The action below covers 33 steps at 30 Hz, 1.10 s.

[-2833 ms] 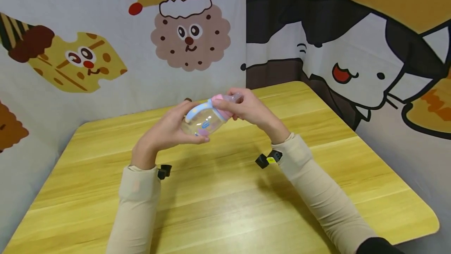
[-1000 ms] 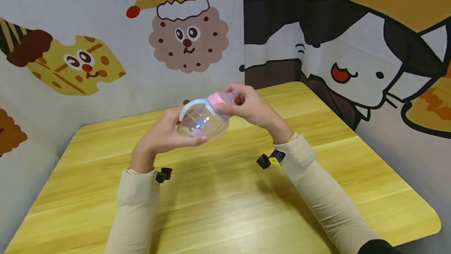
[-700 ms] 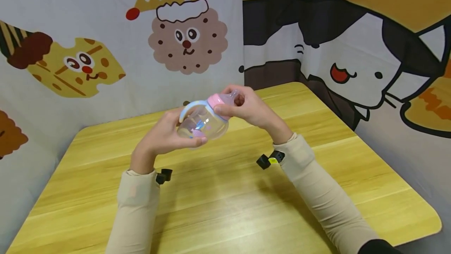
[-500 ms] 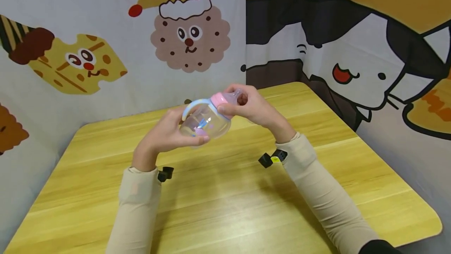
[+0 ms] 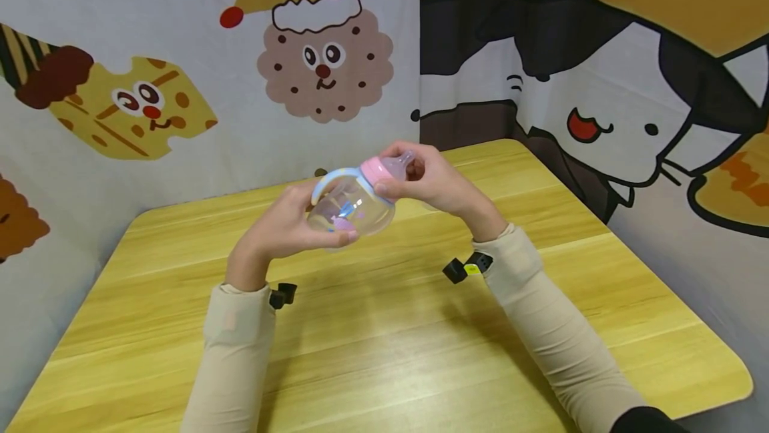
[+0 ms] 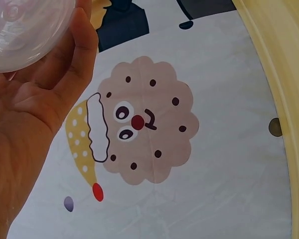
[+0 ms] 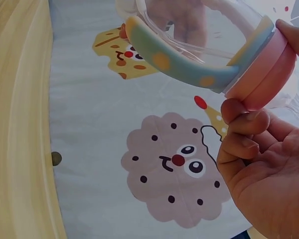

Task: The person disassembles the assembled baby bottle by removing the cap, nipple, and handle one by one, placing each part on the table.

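Note:
A clear baby bottle (image 5: pixel 368 214) with printed pictures is held tilted above the table, its teat (image 5: pixel 401 162) pointing up and to the right. My left hand (image 5: pixel 279 225) grips the body near the base, thumb on the near side. With thumb and fingers, my right hand (image 5: pixel 441 183) pinches the pink collar (image 5: pixel 374 169) below the teat. A pale blue handle (image 5: pixel 330 181) arches over the upper left side. In the right wrist view, the handle (image 7: pixel 179 64) shows yellow spots, and fingertips press the pink collar (image 7: pixel 264 74). The bottle's round base (image 6: pixel 27 42) shows in the left wrist view.
A wood-grain table (image 5: pixel 372 353) lies under both arms. Cartoon-printed curtains (image 5: pixel 210 173) hang right behind its far edge and along the right side. Small black cameras sit on both wrists, the left camera (image 5: pixel 282 295) and the right camera (image 5: pixel 465 267).
Since the oldest frame, the bottle has turned about its length, and the right thumb sits lower on the collar. Over the last second, both hands keep their hold with only slight shifts.

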Available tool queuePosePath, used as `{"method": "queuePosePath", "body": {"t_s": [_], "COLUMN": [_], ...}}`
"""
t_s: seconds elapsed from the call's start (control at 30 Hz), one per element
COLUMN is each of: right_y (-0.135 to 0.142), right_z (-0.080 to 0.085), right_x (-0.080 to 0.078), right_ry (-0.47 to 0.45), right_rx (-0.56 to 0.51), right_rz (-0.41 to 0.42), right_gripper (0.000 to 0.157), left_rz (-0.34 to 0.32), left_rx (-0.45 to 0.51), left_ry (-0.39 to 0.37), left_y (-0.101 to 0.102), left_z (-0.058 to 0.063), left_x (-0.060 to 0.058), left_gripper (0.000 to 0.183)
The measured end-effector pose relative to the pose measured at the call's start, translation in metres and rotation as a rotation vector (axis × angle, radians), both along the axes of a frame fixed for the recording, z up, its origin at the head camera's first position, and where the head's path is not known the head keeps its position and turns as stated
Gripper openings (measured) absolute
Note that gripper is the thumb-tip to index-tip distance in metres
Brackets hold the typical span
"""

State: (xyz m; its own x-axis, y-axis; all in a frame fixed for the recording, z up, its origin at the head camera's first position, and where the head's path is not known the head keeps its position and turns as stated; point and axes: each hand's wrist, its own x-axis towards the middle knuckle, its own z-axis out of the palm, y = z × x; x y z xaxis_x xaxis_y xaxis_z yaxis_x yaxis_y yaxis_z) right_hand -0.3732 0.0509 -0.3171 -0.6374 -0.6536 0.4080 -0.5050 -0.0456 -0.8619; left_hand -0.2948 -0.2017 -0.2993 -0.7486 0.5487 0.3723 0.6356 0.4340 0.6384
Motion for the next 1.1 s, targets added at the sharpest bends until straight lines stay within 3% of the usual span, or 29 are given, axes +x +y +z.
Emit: {"method": "queuePosePath", "body": {"t_s": [0.6, 1.1], "right_y": [0.0027, 0.0029], "right_z": [0.0027, 0.0012], "right_x": [0.0004, -0.001], "right_ry": [0.032, 0.032], "right_rx": [0.027, 0.03], "right_rz": [0.022, 0.09], "right_gripper": [0.052, 0.053], "left_rz": [-0.005, -0.015], "left_rx": [0.006, 0.01], "left_ry": [-0.021, -0.049], "left_y": [-0.0012, -0.0041], "left_z": [0.0005, 0.0019], "left_x": [0.0011, 0.0028], "left_gripper": [0.051, 0.054]}}
